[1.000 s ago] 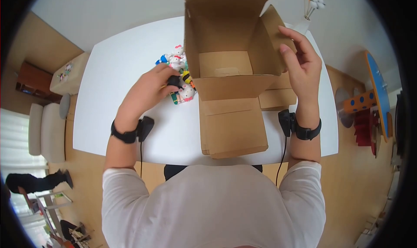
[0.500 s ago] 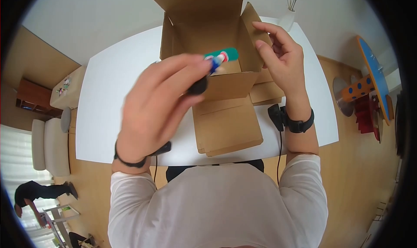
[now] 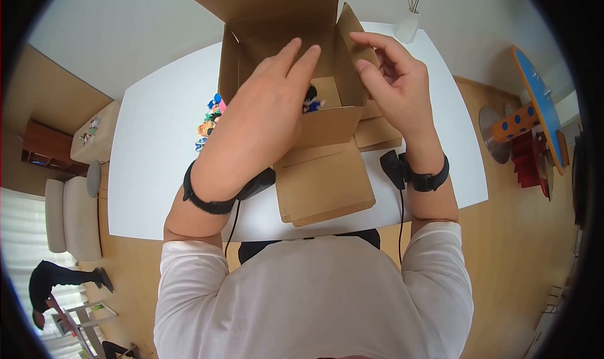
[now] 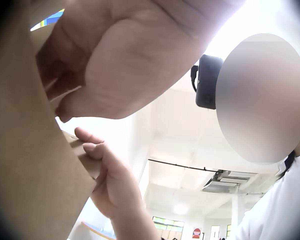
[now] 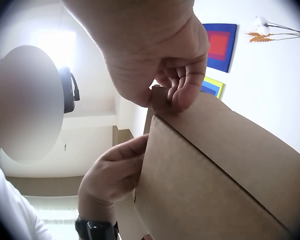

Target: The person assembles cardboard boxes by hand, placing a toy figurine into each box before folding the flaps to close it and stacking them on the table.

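An open cardboard box [image 3: 330, 126] stands on the white table with its flaps folded outward. My left hand [image 3: 264, 114] is over the box opening, fingers stretched and spread, holding nothing. Just past it a small figurine [image 3: 313, 100] with black hair and blue clothing shows inside the box, partly hidden by the hand. At the box's right side my right hand [image 3: 402, 92] grips the side flap [image 5: 215, 122] between thumb and curled fingers. Several small toy figurines [image 3: 207, 123] lie left of the box, mostly covered by my left arm.
A front flap [image 3: 327, 183] spreads toward me over the table [image 3: 157, 139]. A white vase [image 3: 408, 27] with dried stems stands at the back right. Cables run from both wrist cameras. Another person [image 3: 60, 280] bends over at far left.
My left hand picked up a black-haired figurine from the pile, carried it right over the box and let go of it inside. My right hand kept its hold on the flap.
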Tool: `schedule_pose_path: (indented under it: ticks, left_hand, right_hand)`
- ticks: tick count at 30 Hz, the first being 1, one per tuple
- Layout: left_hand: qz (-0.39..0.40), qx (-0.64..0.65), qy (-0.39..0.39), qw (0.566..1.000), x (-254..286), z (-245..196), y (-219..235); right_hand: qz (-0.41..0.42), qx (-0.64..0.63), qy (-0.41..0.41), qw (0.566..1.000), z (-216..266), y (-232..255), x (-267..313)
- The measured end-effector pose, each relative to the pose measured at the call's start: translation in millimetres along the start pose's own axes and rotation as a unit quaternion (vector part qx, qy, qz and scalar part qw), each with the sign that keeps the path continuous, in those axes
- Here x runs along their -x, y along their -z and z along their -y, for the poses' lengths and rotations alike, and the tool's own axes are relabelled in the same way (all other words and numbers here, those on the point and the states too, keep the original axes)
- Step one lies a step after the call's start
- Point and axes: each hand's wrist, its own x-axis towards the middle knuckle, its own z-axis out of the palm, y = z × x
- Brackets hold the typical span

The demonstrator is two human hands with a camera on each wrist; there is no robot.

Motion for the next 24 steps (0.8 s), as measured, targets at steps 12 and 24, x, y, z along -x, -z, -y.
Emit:
schedule_pose_path:
  ticks: [12,24]
  left_hand:
    - [-0.253,0.300,0.123,0.911,15,105,11]
    - [-0.144,0.455,0.144,0.867,13,110,-46]
  right_hand:
    - [-0.007,-0.004,0.007,1.000,-5,-2,-1]
    - [-0.003,-0.008,0.023,1.000,-10,-2,-3]
